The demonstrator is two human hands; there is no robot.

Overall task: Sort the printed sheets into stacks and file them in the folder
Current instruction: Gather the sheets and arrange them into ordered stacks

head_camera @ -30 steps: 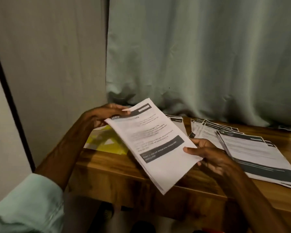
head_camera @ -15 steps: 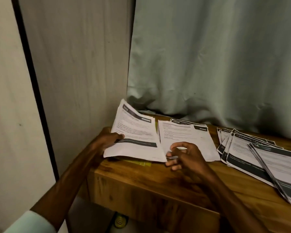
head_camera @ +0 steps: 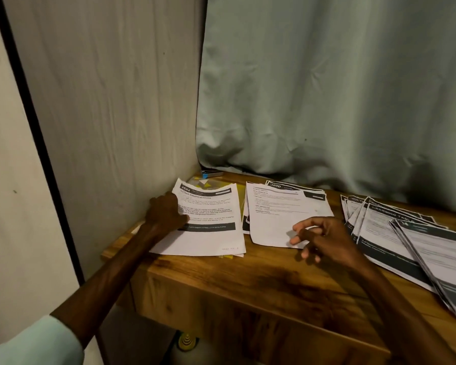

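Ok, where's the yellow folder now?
Head view, far left of the wooden table by the wall: the yellow folder lies under the leftmost sheet stack, which the left hand touches.
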